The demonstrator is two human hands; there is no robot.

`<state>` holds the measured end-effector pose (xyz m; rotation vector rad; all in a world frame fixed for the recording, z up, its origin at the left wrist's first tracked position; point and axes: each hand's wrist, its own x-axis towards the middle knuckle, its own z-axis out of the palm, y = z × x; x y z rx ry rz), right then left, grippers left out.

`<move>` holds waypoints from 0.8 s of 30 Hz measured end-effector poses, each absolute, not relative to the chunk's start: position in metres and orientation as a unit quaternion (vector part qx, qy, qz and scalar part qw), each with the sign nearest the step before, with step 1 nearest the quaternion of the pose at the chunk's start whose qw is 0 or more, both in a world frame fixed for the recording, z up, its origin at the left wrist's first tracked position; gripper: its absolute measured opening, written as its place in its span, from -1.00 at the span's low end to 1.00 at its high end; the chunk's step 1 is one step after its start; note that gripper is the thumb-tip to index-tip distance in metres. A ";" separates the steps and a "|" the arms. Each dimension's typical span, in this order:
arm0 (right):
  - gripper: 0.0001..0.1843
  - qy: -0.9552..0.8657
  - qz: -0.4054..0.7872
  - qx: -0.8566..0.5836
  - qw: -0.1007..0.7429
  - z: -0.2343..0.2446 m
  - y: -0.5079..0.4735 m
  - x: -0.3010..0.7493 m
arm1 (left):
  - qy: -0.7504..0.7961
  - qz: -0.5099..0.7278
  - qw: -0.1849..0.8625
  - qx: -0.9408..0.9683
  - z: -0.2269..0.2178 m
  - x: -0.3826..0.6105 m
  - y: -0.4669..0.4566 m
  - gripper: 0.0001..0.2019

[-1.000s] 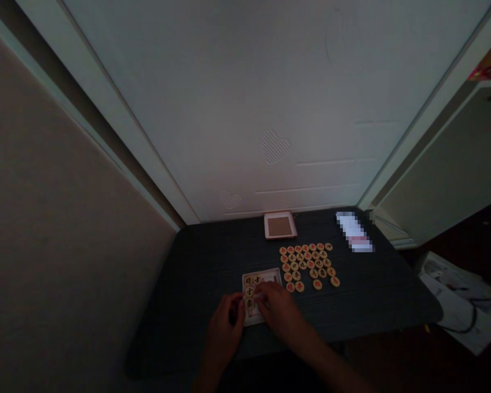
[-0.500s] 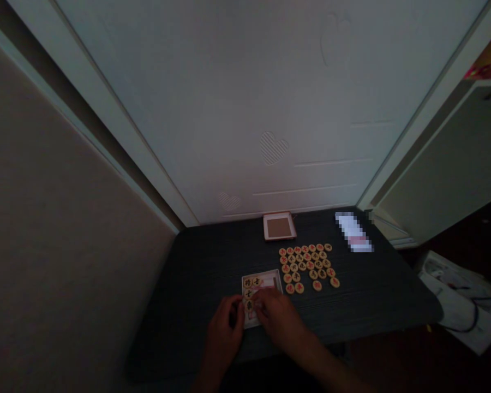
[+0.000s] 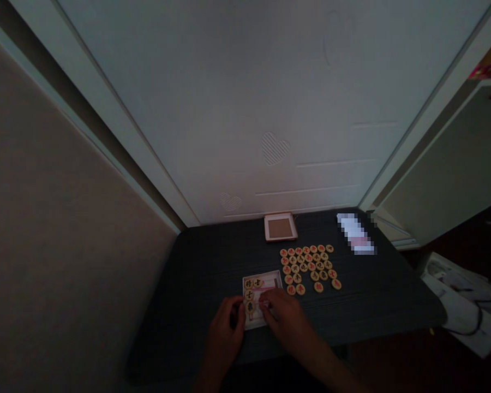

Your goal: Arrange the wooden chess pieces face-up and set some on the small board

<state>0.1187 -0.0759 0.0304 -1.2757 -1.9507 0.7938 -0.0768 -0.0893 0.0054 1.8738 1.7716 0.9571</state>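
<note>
A shallow white box [image 3: 263,277] lies near the front of the dark table. Inside, along its left side and top, are a few round wooden Chinese chess pieces [image 3: 249,295] with black characters. My left hand [image 3: 228,322] is curled at the box's left rim, thumb and fingers closed on that edge. Over the box's right half, my right hand [image 3: 284,316] has its fingertips drawn together, and what they hold, if anything, is hidden. Several more chess pieces [image 3: 304,267], red and black, lie face up in rough rows right of the box.
At the back of the table [image 3: 204,262], a box lid [image 3: 280,228] rests near the white panel [image 3: 213,109]. A blurred-out bright phone-like object [image 3: 355,233] lies at the back right. White bags or boxes [image 3: 462,305] stand on the floor to the right.
My right fingertips have shifted a little to the right, away from the piece at the box's lower left, which now shows fully. My left hand stays at the rim.
</note>
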 end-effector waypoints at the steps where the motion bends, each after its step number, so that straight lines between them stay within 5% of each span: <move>1: -0.82 -0.743 0.289 -0.490 0.352 0.030 -0.079 0.127 | 0.634 0.341 0.194 0.667 0.006 -0.077 -0.089 -0.78; 9: -0.82 -0.706 0.152 -0.535 0.438 0.011 -0.096 0.219 | 0.650 0.334 0.223 0.645 0.009 -0.077 -0.082 -0.69; 24: -0.74 -0.747 0.056 -0.545 0.376 -0.011 -0.068 0.280 | 0.656 0.326 0.205 0.650 0.021 -0.073 -0.082 -0.65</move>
